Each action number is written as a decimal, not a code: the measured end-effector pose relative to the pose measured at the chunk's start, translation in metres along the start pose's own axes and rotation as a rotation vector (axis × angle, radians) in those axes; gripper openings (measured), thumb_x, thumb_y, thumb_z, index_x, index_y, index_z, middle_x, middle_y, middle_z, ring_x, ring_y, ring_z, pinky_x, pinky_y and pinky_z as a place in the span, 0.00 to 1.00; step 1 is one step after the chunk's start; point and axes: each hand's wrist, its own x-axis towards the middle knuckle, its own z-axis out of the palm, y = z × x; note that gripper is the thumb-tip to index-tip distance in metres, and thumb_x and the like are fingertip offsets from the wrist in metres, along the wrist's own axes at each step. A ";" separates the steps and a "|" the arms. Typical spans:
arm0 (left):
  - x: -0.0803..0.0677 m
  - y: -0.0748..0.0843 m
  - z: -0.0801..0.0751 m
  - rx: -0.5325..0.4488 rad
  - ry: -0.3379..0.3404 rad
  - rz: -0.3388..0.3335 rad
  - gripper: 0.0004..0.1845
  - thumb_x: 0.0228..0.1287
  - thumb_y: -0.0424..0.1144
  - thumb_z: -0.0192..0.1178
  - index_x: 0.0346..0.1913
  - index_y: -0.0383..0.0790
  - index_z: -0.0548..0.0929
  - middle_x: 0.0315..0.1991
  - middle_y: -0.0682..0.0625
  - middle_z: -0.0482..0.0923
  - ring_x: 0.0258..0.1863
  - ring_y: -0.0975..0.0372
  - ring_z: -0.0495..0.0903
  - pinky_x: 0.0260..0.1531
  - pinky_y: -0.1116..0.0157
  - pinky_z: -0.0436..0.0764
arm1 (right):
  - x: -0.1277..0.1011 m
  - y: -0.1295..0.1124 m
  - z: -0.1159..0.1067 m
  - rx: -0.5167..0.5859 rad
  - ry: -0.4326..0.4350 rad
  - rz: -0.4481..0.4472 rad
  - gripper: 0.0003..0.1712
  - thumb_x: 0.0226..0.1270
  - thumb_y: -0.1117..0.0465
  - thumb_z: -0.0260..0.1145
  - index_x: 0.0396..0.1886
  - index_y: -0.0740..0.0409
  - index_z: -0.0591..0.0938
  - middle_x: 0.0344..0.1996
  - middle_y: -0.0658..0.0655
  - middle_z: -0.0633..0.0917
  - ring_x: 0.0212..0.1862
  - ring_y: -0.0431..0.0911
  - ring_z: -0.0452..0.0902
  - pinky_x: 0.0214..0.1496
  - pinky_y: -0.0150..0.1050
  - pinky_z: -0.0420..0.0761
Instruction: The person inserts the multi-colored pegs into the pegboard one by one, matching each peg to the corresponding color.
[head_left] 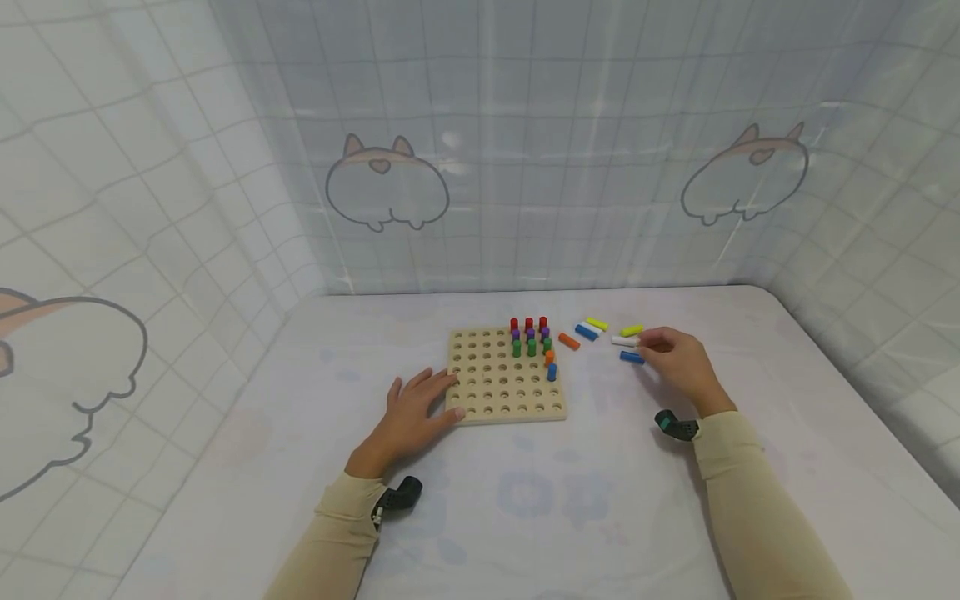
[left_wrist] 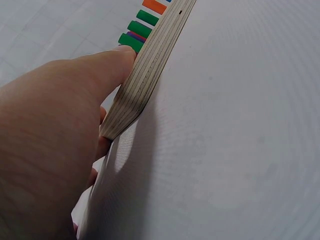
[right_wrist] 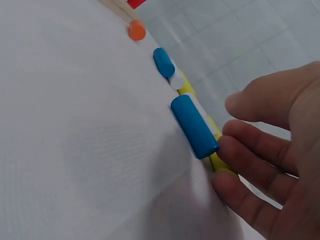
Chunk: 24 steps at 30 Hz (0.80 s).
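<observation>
A square wooden pegboard [head_left: 480, 392] lies on the table, with red, purple, green, orange and blue pegs standing in its right-hand holes. My left hand [head_left: 411, 421] rests at the board's near left corner, its fingers spread. In the left wrist view the thumb [left_wrist: 112, 67] touches the board's edge. To the right of the board, my right hand [head_left: 678, 362] reaches among loose pegs, its fingertips at the end of a white peg [head_left: 624, 341]. The right wrist view shows thumb and fingers apart, close to a blue peg [right_wrist: 195, 127] and a yellow peg [right_wrist: 220, 164].
Between the board and my right hand lie an orange peg [head_left: 569, 342], another blue peg [head_left: 587, 333] and a yellow peg [head_left: 597, 323]. A second white peg is partly hidden there. Behind the table hangs a grid-patterned curtain [head_left: 525, 233], with similar walls at both sides.
</observation>
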 end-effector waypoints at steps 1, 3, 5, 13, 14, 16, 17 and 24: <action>0.000 0.000 0.000 0.000 0.002 0.001 0.37 0.68 0.62 0.57 0.75 0.48 0.68 0.76 0.49 0.62 0.77 0.49 0.53 0.69 0.34 0.36 | 0.000 0.000 0.000 -0.024 -0.001 -0.013 0.18 0.74 0.56 0.64 0.57 0.61 0.80 0.53 0.63 0.82 0.56 0.58 0.76 0.57 0.56 0.76; 0.000 0.000 0.001 0.000 0.004 0.003 0.37 0.68 0.63 0.56 0.75 0.48 0.68 0.76 0.50 0.62 0.77 0.49 0.53 0.69 0.35 0.36 | 0.000 -0.001 0.001 -0.059 -0.008 -0.035 0.17 0.73 0.57 0.64 0.56 0.61 0.81 0.52 0.63 0.83 0.55 0.58 0.77 0.56 0.56 0.77; 0.000 -0.001 0.001 0.001 0.007 0.005 0.37 0.68 0.63 0.56 0.75 0.48 0.68 0.75 0.49 0.62 0.77 0.49 0.53 0.69 0.34 0.36 | 0.000 -0.003 0.003 -0.090 -0.011 -0.045 0.16 0.73 0.58 0.64 0.56 0.61 0.81 0.51 0.63 0.84 0.54 0.57 0.77 0.54 0.55 0.78; 0.000 0.000 0.000 0.006 0.013 0.010 0.37 0.69 0.62 0.56 0.74 0.47 0.69 0.75 0.49 0.63 0.76 0.49 0.53 0.69 0.34 0.37 | 0.003 -0.003 0.008 -0.159 -0.074 -0.078 0.16 0.72 0.60 0.65 0.55 0.62 0.83 0.48 0.61 0.85 0.51 0.55 0.79 0.52 0.52 0.79; 0.000 0.000 0.000 0.006 0.014 0.012 0.37 0.69 0.62 0.56 0.74 0.47 0.69 0.75 0.49 0.63 0.76 0.48 0.54 0.69 0.33 0.37 | 0.003 -0.002 0.009 -0.169 -0.082 -0.082 0.17 0.72 0.60 0.65 0.55 0.62 0.83 0.48 0.62 0.85 0.50 0.55 0.79 0.52 0.52 0.79; 0.000 0.000 0.000 0.004 0.016 0.014 0.37 0.69 0.62 0.57 0.74 0.47 0.69 0.75 0.49 0.63 0.76 0.48 0.54 0.69 0.33 0.37 | 0.003 -0.002 0.009 -0.185 -0.089 -0.090 0.17 0.71 0.61 0.65 0.55 0.63 0.83 0.48 0.62 0.85 0.50 0.55 0.79 0.52 0.52 0.79; 0.000 0.000 0.000 0.003 0.018 0.015 0.37 0.69 0.62 0.57 0.74 0.47 0.69 0.75 0.48 0.63 0.76 0.48 0.54 0.69 0.33 0.37 | 0.004 -0.002 0.009 -0.191 -0.091 -0.093 0.17 0.70 0.61 0.66 0.55 0.64 0.83 0.48 0.62 0.84 0.50 0.54 0.79 0.52 0.52 0.79; -0.001 0.001 0.001 0.002 0.020 0.020 0.36 0.69 0.61 0.57 0.74 0.47 0.69 0.74 0.48 0.64 0.76 0.48 0.55 0.68 0.33 0.38 | 0.002 -0.002 0.011 -0.233 -0.095 -0.144 0.16 0.68 0.63 0.67 0.52 0.66 0.85 0.44 0.61 0.84 0.45 0.53 0.79 0.49 0.51 0.80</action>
